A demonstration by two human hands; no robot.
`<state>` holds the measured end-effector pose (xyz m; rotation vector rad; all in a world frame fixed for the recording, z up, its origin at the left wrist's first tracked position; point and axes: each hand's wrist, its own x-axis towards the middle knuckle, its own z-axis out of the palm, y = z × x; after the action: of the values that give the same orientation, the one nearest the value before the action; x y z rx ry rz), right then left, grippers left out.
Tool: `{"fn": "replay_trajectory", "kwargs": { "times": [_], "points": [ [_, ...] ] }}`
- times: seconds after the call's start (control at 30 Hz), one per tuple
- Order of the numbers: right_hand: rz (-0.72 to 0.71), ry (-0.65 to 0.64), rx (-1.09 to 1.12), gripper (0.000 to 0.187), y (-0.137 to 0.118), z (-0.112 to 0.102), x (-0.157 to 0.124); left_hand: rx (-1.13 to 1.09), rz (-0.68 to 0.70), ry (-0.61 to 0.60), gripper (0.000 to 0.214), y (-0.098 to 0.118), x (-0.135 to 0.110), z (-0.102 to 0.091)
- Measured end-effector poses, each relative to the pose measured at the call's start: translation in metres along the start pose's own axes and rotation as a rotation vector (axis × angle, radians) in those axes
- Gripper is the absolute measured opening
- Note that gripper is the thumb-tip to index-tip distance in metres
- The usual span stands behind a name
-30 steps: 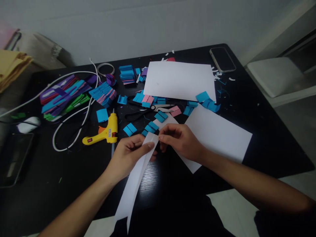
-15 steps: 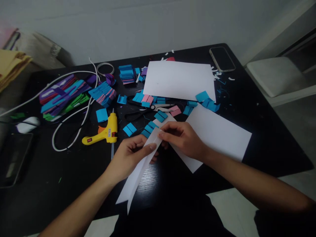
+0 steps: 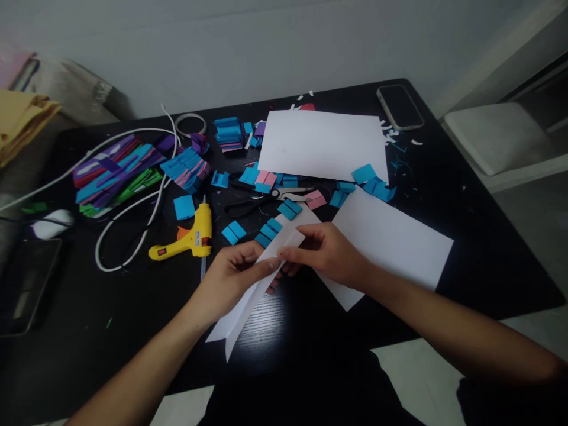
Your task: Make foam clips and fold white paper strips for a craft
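A long white paper strip (image 3: 242, 322), creased lengthwise, slants up from the table's front edge between my hands. My left hand (image 3: 239, 272) pinches it near its middle, thumb on top and fingers behind. Close to the strip's upper end, my right hand (image 3: 326, 251) grips its edge between thumb and fingers. Just beyond the strip lie folded blue paper pieces (image 3: 268, 232) and black-handled scissors (image 3: 288, 194), partly covered by blue and pink pieces. One white sheet (image 3: 394, 242) lies beneath and beyond my right forearm.
A yellow glue gun (image 3: 202, 231) lies left of my hands, near a looped white cable (image 3: 100, 239). Bundled coloured paper strips (image 3: 118, 171) are at the back left. Another white sheet (image 3: 323, 142) and a phone (image 3: 400, 106) lie at the back. A white mouse (image 3: 53, 223) sits far left.
The strip's lower end has risen slightly and shifted left. Its upper end now extends further past my right fingers, which have slid a little down and left along it.
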<state>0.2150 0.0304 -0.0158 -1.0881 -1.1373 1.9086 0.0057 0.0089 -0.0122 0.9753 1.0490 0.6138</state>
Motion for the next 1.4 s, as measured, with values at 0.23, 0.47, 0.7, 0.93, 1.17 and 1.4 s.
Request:
{"fn": "replay_trajectory", "kwargs": {
  "times": [0.23, 0.47, 0.7, 0.93, 1.17, 1.4],
  "points": [
    [-0.010, 0.040, -0.072, 0.026, -0.003, -0.003, 0.000, 0.046, -0.033, -0.018, 0.025, 0.003, 0.000, -0.001],
    [-0.080, 0.183, -0.025, 0.027, -0.014, -0.018, 0.006, 0.086, -0.101, -0.003, 0.028, 0.004, 0.000, -0.014],
    [-0.153, 0.320, 0.037, 0.022, -0.022, -0.027, 0.006, 0.180, -0.035, 0.055, 0.028, 0.022, 0.000, -0.036],
    [-0.016, 0.033, 0.020, 0.020, -0.023, -0.033, 0.005, 0.041, 0.239, 0.480, 0.026, 0.035, -0.002, -0.052],
    [0.193, -0.461, -0.090, 0.024, -0.018, -0.018, -0.004, -0.004, 0.286, 0.307, 0.028, 0.028, -0.001, -0.036],
    [0.142, -0.250, 0.107, 0.033, 0.004, 0.012, -0.006, 0.002, 0.180, 0.103, 0.021, 0.018, -0.001, -0.008]
  ]
}}
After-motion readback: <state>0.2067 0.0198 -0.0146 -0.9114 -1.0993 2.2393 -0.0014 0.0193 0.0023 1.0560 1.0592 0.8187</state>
